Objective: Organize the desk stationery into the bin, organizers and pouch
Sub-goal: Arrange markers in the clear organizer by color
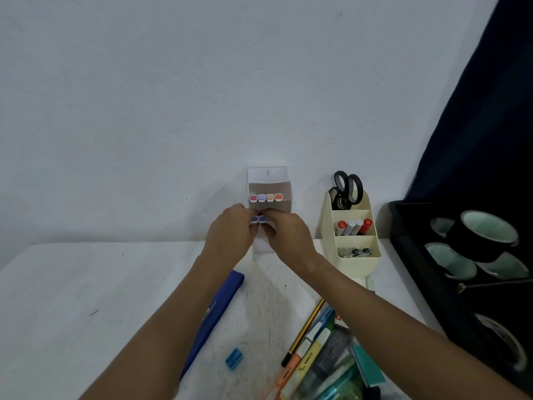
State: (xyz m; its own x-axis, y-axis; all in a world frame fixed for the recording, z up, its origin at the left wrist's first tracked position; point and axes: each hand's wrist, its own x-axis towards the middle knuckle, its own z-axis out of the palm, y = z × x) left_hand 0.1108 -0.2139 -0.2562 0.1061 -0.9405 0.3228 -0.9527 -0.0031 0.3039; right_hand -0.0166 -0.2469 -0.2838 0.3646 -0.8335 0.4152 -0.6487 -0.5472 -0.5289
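Note:
A clear tiered marker organizer stands against the wall at the back of the white desk. Its upper row holds several markers with pink, blue, tan and red caps. Two purple-capped markers sit in the lower row, and both hands meet there. My left hand pinches them from the left and my right hand from the right. The fingers hide most of the lower tier.
A cream organizer with scissors, markers and clips stands to the right. A black bin with tape rolls is at far right. A blue pouch, a blue sharpener and a pile of pens and highlighters lie in front.

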